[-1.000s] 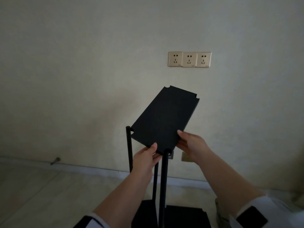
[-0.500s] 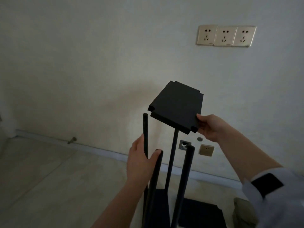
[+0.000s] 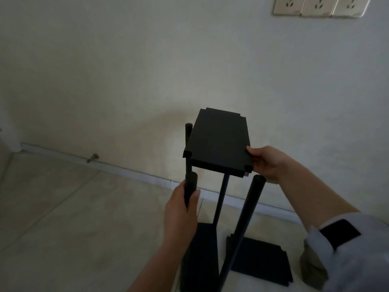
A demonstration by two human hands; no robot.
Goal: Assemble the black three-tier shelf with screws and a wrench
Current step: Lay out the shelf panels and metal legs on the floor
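A black shelf board (image 3: 220,142) with notched corners hovers over the tops of several upright black poles. My right hand (image 3: 266,163) pinches its near right corner. My left hand (image 3: 181,209) is wrapped round the near left pole (image 3: 190,186) just below its top. The far left pole (image 3: 188,133) rises beside the board's left edge. The near right pole (image 3: 248,211) and a thinner far pole (image 3: 221,199) stand under the board. The poles rise from a black bottom board (image 3: 202,256) on the floor. No screws or wrench are in sight.
Another black board (image 3: 261,260) lies flat on the tiled floor at lower right, with a dull green bag (image 3: 311,268) beside it. A pale wall with a row of sockets (image 3: 320,6) stands close behind. A small doorstop (image 3: 92,158) sticks out of the skirting at left.
The board has come down and levelled out over the pole tops, held by my right hand alone. My left hand, open beside the near left pole before, now grips it.
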